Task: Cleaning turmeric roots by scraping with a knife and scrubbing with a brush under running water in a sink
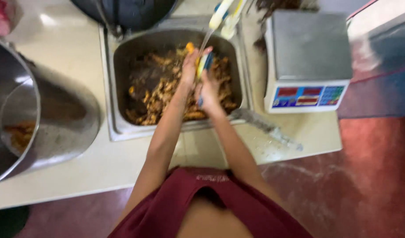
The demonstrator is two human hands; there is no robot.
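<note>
Head view: both hands meet over the steel tray (123, 66) of brown fried food (160, 94), left hand (190, 66) and right hand (209, 90) closed together round a blue-yellow tool (204, 64). Right of the tray sits a weighing scale (310, 57); left of it, a big steel pot (57, 128).

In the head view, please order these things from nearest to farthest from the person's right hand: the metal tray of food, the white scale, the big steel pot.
Counted from the right hand:
1. Metal tray of food: directly under the hand.
2. White scale: to its right, beside the tray.
3. Big steel pot: far left on the counter.
</note>
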